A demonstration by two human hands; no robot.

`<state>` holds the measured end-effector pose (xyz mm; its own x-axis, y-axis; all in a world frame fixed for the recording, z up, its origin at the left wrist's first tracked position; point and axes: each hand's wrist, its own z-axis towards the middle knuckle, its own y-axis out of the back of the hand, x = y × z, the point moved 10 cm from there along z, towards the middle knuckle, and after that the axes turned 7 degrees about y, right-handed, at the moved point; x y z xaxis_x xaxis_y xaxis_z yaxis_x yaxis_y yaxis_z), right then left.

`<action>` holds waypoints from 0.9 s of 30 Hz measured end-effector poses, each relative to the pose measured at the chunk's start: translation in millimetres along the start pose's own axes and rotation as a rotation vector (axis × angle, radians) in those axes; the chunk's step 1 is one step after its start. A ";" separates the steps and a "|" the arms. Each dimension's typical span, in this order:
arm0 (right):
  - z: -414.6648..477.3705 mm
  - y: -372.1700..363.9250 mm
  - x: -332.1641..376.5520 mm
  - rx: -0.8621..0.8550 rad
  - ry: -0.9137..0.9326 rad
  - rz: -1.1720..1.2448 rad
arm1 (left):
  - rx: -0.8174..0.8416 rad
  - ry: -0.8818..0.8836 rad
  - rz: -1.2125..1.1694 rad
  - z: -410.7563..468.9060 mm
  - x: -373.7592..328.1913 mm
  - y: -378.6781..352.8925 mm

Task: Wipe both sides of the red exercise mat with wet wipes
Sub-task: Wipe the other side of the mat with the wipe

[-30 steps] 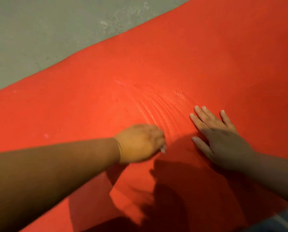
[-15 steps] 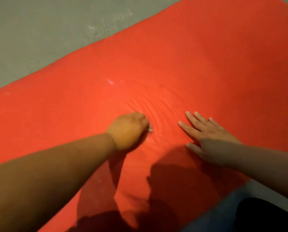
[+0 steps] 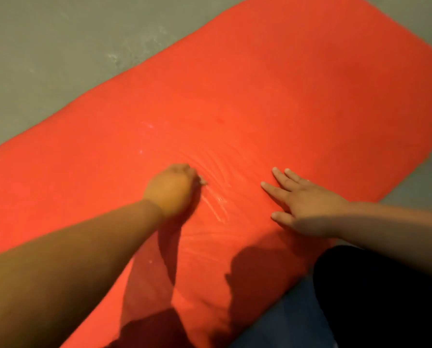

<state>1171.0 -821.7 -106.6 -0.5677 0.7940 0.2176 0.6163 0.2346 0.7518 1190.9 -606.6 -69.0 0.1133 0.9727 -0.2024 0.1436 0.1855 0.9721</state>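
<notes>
Head view: the red exercise mat (image 3: 285,109) lies flat on the grey floor (image 3: 59,46), running from the lower left of the frame to the upper right, where its rounded end shows. The left hand (image 3: 171,189) sits at the middle of the frame, knuckles up, its fingers curled tight into a fist pressed down on the mat. A pale scrap peeps out at the fingertips, which I take for the wet wipe (image 3: 203,182). Just right of it, shiny wet streaks (image 3: 217,205) and a fan of ripples mark the foam. The right hand (image 3: 302,202) lies flat, right of centre, fingers straight and spread, holding nothing and pinning the mat.

By my reckoning the upper face is being scrubbed and is only partly done, since the wet sheen sits in one patch. The next strokes want firm pressure towards the dry areas at the upper right and far left, with the flat hand braced close by so the foam does not bunch. The flip comes later.

Most of the wipe is buried in the fist, so its size and condition are beyond telling. The mat's left end is cut off by the frame, its underside is hidden, and arm shadows darken the near edge. No wipe packet is in sight. The dark clothing (image 3: 385,297) at the lower right is too dim to make out.
</notes>
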 end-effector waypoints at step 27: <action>-36.1 8.3 -108.1 -0.227 -0.226 0.070 | 0.117 -0.185 -0.061 3.9 -109.7 -35.7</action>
<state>1217.7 -925.8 -101.5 -0.3771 0.9141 0.1492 0.4975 0.0640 0.8651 1177.2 -720.5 -81.9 0.2776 0.9163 -0.2889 0.2672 0.2152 0.9393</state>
